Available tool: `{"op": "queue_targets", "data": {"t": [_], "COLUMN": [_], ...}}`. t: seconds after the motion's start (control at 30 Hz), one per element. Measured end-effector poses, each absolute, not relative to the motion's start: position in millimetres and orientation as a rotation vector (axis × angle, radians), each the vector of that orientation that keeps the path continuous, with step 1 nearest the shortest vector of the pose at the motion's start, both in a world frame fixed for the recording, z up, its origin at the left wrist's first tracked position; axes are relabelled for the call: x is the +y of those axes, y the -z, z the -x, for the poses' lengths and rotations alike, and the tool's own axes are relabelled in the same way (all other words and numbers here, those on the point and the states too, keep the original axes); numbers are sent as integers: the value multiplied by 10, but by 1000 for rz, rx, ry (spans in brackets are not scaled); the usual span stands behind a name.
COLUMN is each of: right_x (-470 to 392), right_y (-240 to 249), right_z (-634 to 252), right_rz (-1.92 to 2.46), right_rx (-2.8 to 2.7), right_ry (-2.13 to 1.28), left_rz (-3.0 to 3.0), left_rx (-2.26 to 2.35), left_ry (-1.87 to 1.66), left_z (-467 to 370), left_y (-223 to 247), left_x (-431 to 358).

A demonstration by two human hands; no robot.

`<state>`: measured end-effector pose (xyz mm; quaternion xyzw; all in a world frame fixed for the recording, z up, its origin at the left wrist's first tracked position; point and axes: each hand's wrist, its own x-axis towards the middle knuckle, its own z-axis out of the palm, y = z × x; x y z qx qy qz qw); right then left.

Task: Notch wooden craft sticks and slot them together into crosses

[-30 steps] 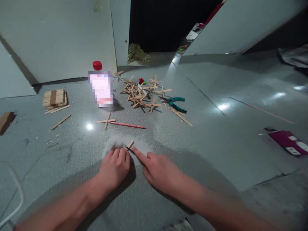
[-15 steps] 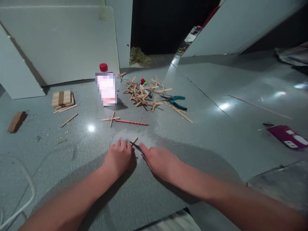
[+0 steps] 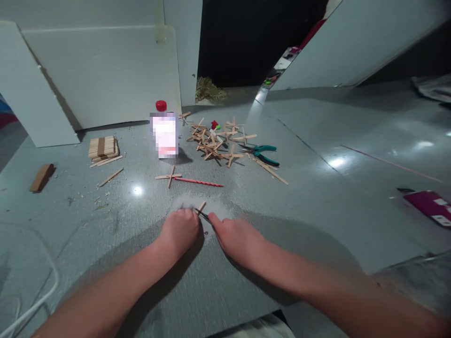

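My left hand (image 3: 181,230) is closed over a wooden craft stick (image 3: 202,205), pressing it down near the floor; one end sticks out past the fingers. My right hand (image 3: 234,234) is wrapped round a slim, dark, pointed tool (image 3: 202,214), its tip lying across the stick by the left fingers. Its handle is hidden in the palm, so its exact kind cannot be made out. Pale dust (image 3: 215,204) lies around the stick. Just beyond are two crossed craft sticks (image 3: 171,176) and a red pencil (image 3: 199,181).
A pile of crossed sticks (image 3: 211,145) lies ahead, with teal-handled pliers (image 3: 264,152) to its right. Leftward are a red-capped bottle (image 3: 161,106), a banded stack of sticks (image 3: 103,148) and a brown block (image 3: 42,177). A purple packet (image 3: 428,204) and white cable (image 3: 52,281) flank me.
The camera view has shifted slightly, so the scene sits a little lower and further right. Both hands stay at the craft stick, the left fingers curled slightly tighter.
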<state>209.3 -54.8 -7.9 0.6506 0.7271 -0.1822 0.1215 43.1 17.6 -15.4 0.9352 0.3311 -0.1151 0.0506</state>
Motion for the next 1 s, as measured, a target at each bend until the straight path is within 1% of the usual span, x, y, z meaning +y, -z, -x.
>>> {"op": "queue_targets", "data": {"t": [0.33,0.63,1.0], "right_x": [-481,-462,-407], "right_y": [-6,88,28], "right_z": [-2096,-2119,-2130], "right_rz": [-1911,-1892,-1863], "right_rx": [2094,2105,2124], "right_ry": [566,597,614], "left_rz": [-2814,-2749,-2734], "left_rx": [1009,975,1003], "left_ry": [347,395,431], "left_z": [-413,-408,-432], "left_y": [156,156,129], "left_x": [212,314,302]}}
